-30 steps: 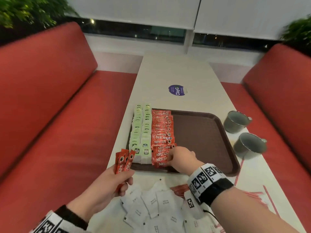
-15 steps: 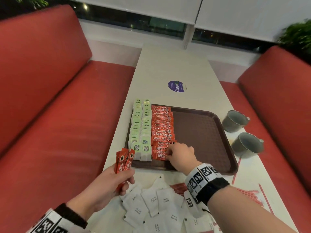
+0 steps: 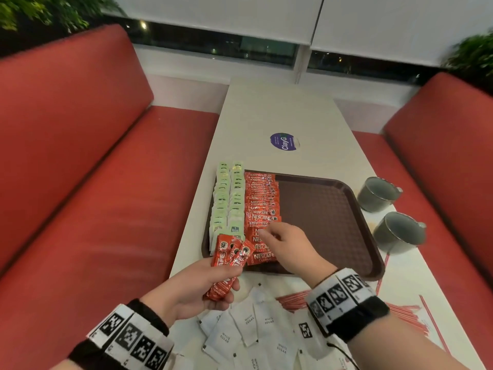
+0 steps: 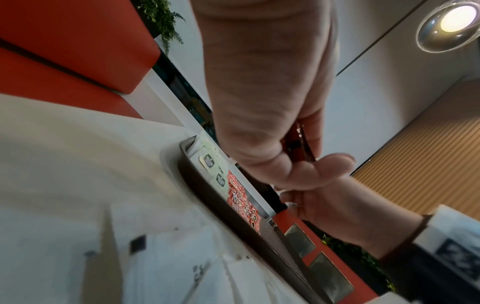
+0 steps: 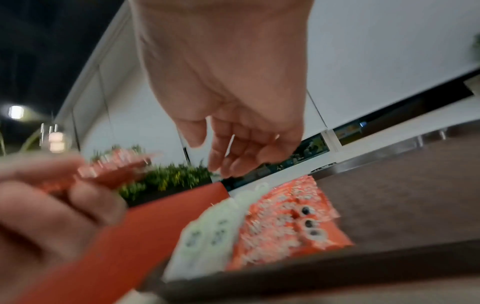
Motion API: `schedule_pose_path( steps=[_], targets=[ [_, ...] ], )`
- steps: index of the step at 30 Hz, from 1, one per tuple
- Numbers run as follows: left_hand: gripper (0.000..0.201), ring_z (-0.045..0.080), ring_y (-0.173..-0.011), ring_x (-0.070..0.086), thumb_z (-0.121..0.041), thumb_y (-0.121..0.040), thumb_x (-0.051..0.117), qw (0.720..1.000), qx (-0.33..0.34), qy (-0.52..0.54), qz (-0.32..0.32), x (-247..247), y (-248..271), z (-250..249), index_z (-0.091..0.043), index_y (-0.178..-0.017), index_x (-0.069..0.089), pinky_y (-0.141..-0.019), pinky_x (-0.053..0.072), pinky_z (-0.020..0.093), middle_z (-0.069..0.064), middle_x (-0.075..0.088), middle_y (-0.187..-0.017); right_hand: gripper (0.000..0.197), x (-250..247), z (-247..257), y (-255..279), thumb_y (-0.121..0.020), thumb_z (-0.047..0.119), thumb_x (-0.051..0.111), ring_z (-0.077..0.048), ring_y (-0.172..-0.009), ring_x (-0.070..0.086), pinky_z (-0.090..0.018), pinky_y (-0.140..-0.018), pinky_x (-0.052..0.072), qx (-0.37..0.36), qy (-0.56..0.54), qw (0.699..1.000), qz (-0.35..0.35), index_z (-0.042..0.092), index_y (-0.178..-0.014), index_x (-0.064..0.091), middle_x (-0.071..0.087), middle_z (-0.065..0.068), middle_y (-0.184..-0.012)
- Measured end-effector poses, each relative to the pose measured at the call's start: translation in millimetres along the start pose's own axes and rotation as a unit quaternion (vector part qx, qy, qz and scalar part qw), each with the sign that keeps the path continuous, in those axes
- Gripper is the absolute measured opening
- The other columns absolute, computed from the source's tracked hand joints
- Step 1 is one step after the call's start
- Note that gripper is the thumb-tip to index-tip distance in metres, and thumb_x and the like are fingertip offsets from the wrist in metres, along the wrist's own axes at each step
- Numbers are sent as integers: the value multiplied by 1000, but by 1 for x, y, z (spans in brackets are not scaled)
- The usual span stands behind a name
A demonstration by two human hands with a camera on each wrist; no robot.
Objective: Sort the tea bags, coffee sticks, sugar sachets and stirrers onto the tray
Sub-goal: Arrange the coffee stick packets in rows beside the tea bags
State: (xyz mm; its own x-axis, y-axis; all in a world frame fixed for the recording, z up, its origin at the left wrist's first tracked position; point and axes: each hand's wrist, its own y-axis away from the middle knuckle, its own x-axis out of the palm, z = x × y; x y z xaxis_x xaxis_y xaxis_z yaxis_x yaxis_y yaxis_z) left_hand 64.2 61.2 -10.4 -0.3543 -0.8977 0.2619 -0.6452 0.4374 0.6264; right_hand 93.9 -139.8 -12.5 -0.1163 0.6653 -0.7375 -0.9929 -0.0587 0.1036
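Right hand point(image 3: 289, 248) lifted off the row of red Nescafé coffee sticks point(image 3: 262, 209), fingers now loose, holding nothing.
Left hand point(image 3: 197, 288) grips a small bunch of red coffee sticks point(image 3: 230, 263) above the near-left corner of the dark brown plastic tray point(image 3: 328, 222). Pale green tea bags point(image 3: 226, 206) fill the tray's left edge, just beside the coffee row. White sugar sachets point(image 3: 250, 327) and thin red stirrers point(image 3: 408, 313) lie on the white worktop point(image 3: 280, 108), near edge. Two grey mugs point(image 3: 394, 214) stand right of the tray.
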Motion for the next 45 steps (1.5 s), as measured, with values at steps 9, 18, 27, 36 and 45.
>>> schedule_pose_path(
  steps=[9,18,27,36,45],
  targets=[
    [14,16,-53,60,-15,-86,67,998,12,-61,3,11,-3,-2,-12,-96,58,-47,45,22,2,66,-65,22,-15,2,26,-81,5,73,-8,-62,56,-27,-68,52,31,-125,987,96,24,-78,63,58,2,-69],
    [13,15,-52,55,-17,-90,63,994,56,-50,-75,-1,-6,3,-9,-97,55,-48,40,24,6,62,-74,14,-30,-33,30,-81,13,75,-9,-63,51,-25,-68,47,80,-84,991,63,26,-82,70,56,3,-67],
    [16,15,-51,53,-14,-90,63,993,55,-25,-98,-5,-5,5,-6,-100,54,-49,40,24,6,61,-71,20,-9,-55,-6,-83,19,71,-10,-78,57,-24,-74,48,117,88,983,114,31,-74,58,59,10,-80],
    [12,15,-51,54,-14,-90,63,992,53,-27,-110,-7,-8,4,-7,-97,55,-49,39,24,7,61,-73,15,-1,-44,-6,-84,42,65,-12,-92,55,-36,-86,30,67,212,970,100,31,-86,54,59,13,-91],
    [20,17,-52,54,-16,-91,61,994,33,-34,-98,-1,-11,4,-6,-107,53,-49,40,25,8,62,-74,12,-1,-34,-10,-92,34,57,-20,-99,54,-38,-89,30,43,276,958,71,26,-86,50,57,5,-96]
  ],
)
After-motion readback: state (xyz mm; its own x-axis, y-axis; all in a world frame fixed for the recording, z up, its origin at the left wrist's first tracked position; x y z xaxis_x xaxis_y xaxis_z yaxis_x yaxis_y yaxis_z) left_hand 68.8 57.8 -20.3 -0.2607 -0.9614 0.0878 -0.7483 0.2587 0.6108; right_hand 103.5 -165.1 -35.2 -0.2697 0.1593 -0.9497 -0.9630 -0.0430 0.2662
